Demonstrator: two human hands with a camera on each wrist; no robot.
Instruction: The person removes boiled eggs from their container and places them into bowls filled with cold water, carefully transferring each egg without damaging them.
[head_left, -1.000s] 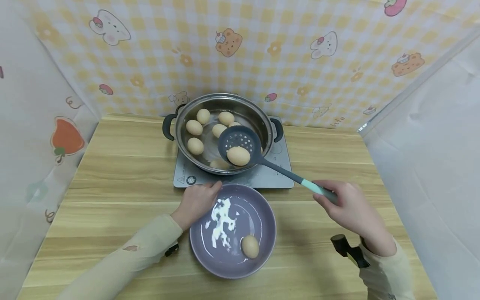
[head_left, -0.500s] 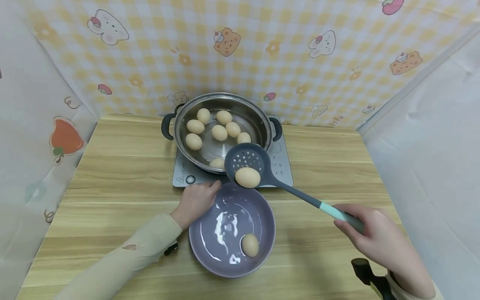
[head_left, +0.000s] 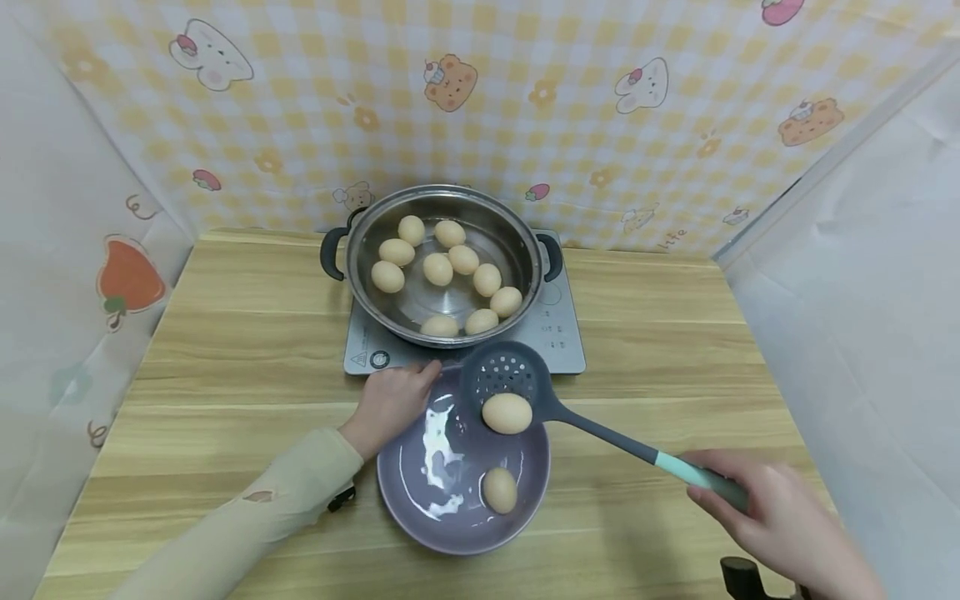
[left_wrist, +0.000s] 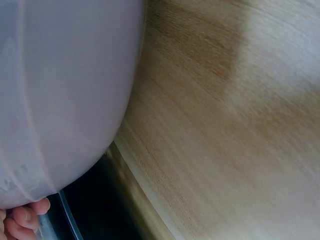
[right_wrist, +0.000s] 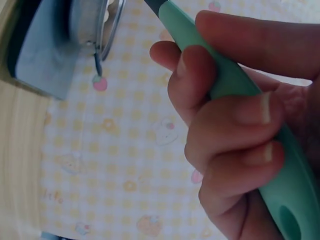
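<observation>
My right hand point(head_left: 772, 517) grips the green and grey handle of a slotted skimmer point(head_left: 517, 367). Its fingers curl round that handle point(right_wrist: 240, 85) in the right wrist view. One egg point(head_left: 507, 414) lies in the skimmer's head, which hangs over the far right part of a shallow purple bowl point(head_left: 405, 508). A second egg point(head_left: 500, 490) sits inside the bowl. At the bowl's upper left rim, my left hand point(head_left: 390, 408) holds the edge. The left wrist view has the bowl's pale outer side point(left_wrist: 80, 90), with a few fingertips point(left_wrist: 25, 217) at its rim.
Behind the bowl, a steel pot point(head_left: 420, 304) with black handles holds several eggs point(head_left: 438, 269) in water. It stands on a flat silver cooktop point(head_left: 562, 333) on the wooden table point(head_left: 247, 358). A checked cloth point(head_left: 517, 142) hangs at the back, with white side walls.
The skimmer with its egg has come out from over the pot, toward me and slightly right, to above the bowl. My right hand moved back with it; my left hand stays put.
</observation>
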